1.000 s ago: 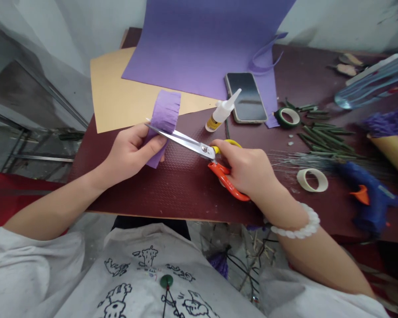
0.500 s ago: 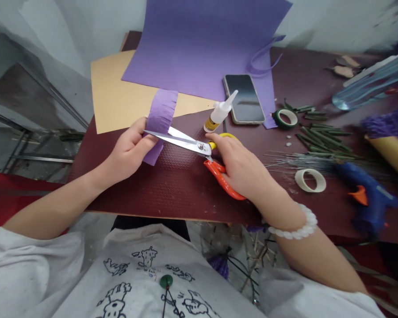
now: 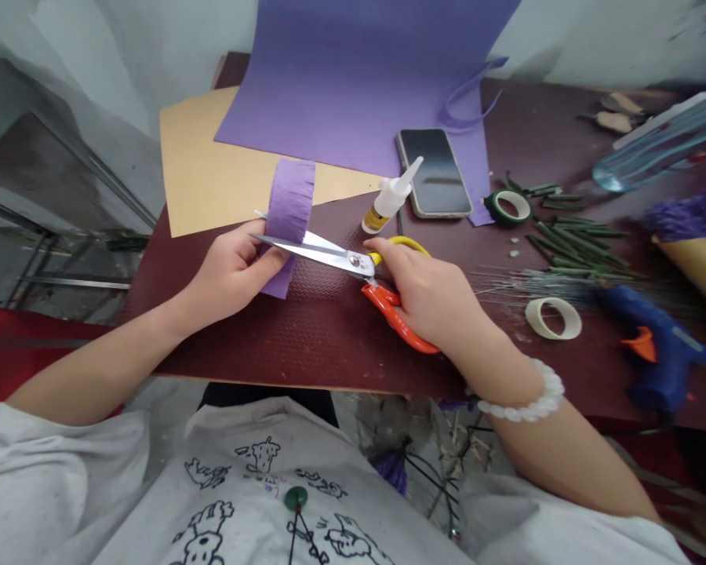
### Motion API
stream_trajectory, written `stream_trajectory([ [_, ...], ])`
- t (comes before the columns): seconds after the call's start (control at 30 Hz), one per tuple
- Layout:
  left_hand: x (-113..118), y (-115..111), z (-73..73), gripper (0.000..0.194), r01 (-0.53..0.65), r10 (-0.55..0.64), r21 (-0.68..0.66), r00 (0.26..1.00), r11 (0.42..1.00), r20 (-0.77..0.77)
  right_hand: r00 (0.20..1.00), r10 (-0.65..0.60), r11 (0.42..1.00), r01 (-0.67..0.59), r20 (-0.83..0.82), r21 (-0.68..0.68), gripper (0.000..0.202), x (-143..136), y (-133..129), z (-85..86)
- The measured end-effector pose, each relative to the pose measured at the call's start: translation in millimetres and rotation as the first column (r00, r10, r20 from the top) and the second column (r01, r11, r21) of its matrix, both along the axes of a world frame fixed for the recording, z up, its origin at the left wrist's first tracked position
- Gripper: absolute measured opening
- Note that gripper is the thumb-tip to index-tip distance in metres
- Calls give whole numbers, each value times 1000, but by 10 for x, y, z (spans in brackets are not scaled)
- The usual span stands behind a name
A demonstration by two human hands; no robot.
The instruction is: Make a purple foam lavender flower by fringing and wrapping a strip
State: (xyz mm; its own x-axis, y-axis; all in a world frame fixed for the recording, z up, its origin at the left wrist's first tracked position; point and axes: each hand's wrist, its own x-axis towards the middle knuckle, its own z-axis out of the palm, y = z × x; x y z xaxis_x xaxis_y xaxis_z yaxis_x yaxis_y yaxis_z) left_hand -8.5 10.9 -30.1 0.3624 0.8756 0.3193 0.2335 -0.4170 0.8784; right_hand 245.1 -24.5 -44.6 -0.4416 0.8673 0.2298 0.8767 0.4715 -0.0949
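Observation:
My left hand (image 3: 229, 267) pinches a purple paper strip (image 3: 292, 196) between thumb and fingers. The strip stands curved above the hand, its right edge cut into a fringe, and its lower end hangs below the thumb. My right hand (image 3: 432, 294) is wrapped round the scissors (image 3: 353, 260), which have one yellow and one red handle. Their blades are parted, one in front of the strip and the other passing behind it, with a tip showing at its left. A small glue bottle (image 3: 387, 205) stands just behind the scissors.
A phone (image 3: 434, 173) lies beside a large purple sheet (image 3: 353, 86) and a tan sheet (image 3: 200, 165). To the right are green tape (image 3: 508, 208), green stems (image 3: 576, 247), thin wires, a white tape roll (image 3: 553, 318), a blue glue gun (image 3: 653, 345) and a clear bottle (image 3: 641, 157).
My left hand has shifted slightly right with the strip, which now stands more upright. The far blade's tip now shows left of the strip. My right hand has hardly moved.

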Motion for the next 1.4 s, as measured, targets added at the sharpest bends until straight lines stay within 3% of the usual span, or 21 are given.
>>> stream_trajectory([
  [0.53,15,-8,11,12,2,-1,-27,999,1000,40,998,-44,998,42,51,38,39,16,39,-39],
  [0.67,2,-21,45,18,60,-58,-82,998,995,31,996,-34,999,37,-87,39,44,8,23,-65],
  [0.83,-2,-22,70,20,28,-25,-65,999,997,47,974,48,999,-51,-222,-6,56,-7,57,-119],
  [1.07,5,-31,89,17,58,-57,-67,998,996,16,980,94,995,-95,-176,4,55,24,60,-103],
  [1.4,11,-45,83,9,95,-83,-206,994,974,66,987,70,997,-73,-146,-16,57,15,43,-47],
])
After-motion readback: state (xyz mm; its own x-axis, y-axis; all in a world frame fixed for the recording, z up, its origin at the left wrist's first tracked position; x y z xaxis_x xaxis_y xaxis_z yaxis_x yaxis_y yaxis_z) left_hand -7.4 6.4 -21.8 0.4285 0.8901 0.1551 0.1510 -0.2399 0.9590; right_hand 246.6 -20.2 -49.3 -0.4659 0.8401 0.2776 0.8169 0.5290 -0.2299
